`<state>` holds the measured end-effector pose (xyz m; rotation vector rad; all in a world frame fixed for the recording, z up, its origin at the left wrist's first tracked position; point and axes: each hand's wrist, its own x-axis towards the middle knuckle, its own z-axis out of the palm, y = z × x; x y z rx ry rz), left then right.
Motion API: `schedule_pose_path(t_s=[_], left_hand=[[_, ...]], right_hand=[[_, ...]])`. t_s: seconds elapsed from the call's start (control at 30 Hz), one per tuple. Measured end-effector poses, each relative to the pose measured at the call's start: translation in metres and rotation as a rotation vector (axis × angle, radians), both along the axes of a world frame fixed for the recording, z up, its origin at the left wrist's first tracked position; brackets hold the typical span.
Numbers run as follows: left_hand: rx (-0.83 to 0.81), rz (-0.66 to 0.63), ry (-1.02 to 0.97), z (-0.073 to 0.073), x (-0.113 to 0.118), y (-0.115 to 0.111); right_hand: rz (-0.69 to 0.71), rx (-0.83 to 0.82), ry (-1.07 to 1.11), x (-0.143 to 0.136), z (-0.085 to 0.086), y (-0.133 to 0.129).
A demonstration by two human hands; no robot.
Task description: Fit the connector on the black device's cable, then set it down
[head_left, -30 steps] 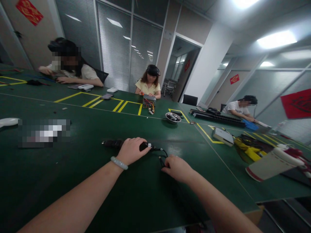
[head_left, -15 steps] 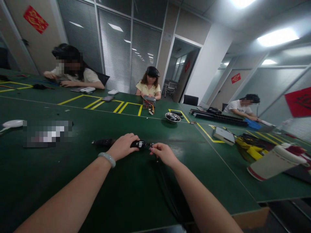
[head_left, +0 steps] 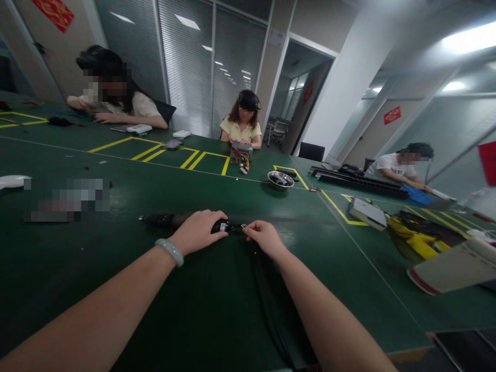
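Note:
A long black electric screwdriver [head_left: 163,221] lies on the green table, its metal tip to the left. My left hand [head_left: 197,230], a pale bangle at its wrist, is wrapped over the tool's right half and holds it down. At the tool's tail end, my right hand [head_left: 265,237] pinches a small piece by thumb and forefinger. A tiny brass-coloured bit [head_left: 243,226] shows at those fingertips, too small to name with certainty. Below the right hand a black cable [head_left: 267,299] runs down toward the table's near edge.
Beyond the hands stands a metal bowl [head_left: 280,181] with dark parts in it. To the right are a grey box [head_left: 367,214], a yellow and black bag [head_left: 420,240] and a white bucket-like container [head_left: 449,266]. Several people sit across the table. A white object [head_left: 13,182] lies far left.
The camera view has shifted a little. Both hands stay at the screwdriver; the right fingertips sit slightly farther from its tail, and the brass-coloured bit shows more clearly.

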<state>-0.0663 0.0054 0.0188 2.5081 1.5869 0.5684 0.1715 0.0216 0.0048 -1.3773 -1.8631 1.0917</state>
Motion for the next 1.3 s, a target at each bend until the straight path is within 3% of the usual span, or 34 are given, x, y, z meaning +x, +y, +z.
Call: schedule_pose_path(t_s=[0.3,0.43,0.57,0.67,1.0,1.3], left_hand=[[0.051,-0.027,0.033,0.008,0.012,-0.01],[0.062,-0.051,0.043,0.008,0.017,-0.014],[0.119,-0.029,0.057,0.002,0.022,-0.018],[0.121,-0.021,0.04,-0.002,0.024,-0.018],[0.085,-0.065,0.058,0.001,0.025,-0.015],[0.062,-0.149,0.106,0.006,0.021,-0.024]], right_hand=[[0.028,0.221,0.314,0.01,0.014,-0.012],[0.042,0.207,0.107,0.009,0.009,-0.022],[0.109,0.334,-0.194,0.005,0.007,-0.031],[0.107,0.381,-0.287,0.005,0.008,-0.03],[0.181,0.262,-0.226,0.009,0.003,-0.025],[0.286,0.313,-0.266,0.006,0.009,-0.032]])
